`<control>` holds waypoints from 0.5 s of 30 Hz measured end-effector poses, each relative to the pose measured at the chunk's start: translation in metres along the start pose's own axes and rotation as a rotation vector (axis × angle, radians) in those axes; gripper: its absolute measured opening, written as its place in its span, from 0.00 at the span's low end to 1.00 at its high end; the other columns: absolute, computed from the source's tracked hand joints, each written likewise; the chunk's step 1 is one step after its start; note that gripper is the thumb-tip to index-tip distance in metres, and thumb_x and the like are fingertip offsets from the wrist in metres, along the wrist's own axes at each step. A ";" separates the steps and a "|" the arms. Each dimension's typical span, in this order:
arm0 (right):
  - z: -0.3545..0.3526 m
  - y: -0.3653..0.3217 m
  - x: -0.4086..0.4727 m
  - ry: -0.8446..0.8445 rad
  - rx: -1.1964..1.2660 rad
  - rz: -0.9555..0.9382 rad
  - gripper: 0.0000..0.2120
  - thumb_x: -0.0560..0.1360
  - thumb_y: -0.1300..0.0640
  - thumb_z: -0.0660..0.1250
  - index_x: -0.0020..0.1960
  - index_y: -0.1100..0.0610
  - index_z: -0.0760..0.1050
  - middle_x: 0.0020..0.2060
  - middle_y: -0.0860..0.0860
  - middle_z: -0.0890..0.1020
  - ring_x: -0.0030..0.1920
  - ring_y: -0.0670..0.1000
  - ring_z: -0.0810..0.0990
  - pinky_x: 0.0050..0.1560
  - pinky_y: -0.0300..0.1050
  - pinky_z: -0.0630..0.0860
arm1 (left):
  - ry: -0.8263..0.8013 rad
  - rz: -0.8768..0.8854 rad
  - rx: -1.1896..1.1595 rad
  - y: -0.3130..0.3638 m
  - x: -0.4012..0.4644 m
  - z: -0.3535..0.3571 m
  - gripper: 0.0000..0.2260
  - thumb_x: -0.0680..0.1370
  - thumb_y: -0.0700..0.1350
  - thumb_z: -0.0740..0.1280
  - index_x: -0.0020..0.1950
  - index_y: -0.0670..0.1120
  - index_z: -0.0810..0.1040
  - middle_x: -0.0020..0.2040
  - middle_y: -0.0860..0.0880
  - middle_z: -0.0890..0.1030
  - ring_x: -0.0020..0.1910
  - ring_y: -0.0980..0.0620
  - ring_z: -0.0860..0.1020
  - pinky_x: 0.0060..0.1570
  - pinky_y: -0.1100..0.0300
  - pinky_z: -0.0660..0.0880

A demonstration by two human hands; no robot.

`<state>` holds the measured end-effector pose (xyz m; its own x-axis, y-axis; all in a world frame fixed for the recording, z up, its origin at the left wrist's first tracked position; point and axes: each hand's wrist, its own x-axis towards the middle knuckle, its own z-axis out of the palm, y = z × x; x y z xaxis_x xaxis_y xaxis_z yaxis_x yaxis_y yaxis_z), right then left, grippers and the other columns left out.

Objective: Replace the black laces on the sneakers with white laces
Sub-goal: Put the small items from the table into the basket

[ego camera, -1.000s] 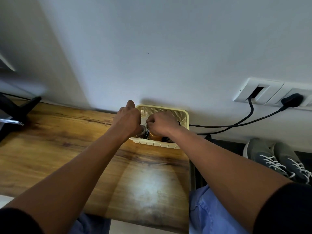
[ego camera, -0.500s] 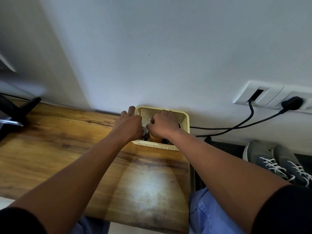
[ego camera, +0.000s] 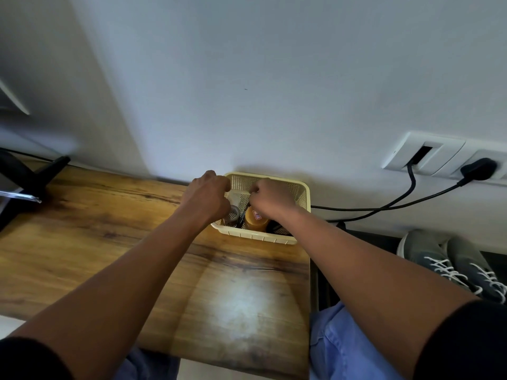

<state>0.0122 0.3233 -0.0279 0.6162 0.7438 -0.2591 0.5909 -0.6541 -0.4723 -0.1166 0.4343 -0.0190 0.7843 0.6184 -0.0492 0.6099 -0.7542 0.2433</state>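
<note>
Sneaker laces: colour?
White laces on grey sneakers, bottom right of the head view.

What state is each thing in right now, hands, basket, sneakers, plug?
Left hand: curled at the cream plastic mesh basket's rim.
Right hand: curled inside the basket, grasp unclear.
Grey sneakers: on floor, laced white.
Black plug: in wall socket.

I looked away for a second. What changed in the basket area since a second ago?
Left hand slid slightly right over the basket rim; right hand stayed inside, fingers curled. What either holds is hidden. Basket, orange jar and sneakers stayed put.
</note>
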 end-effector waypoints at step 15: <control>0.004 -0.010 -0.004 -0.070 -0.100 -0.039 0.16 0.76 0.55 0.62 0.57 0.48 0.85 0.57 0.51 0.85 0.62 0.59 0.79 0.61 0.55 0.78 | 0.039 0.013 -0.002 -0.003 0.002 0.007 0.09 0.70 0.53 0.80 0.44 0.50 0.85 0.48 0.47 0.78 0.44 0.43 0.80 0.41 0.57 0.71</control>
<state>0.0019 0.3267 -0.0254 0.5560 0.7746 -0.3016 0.6648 -0.6322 -0.3979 -0.1165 0.4364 -0.0270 0.7872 0.6167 -0.0086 0.5995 -0.7617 0.2459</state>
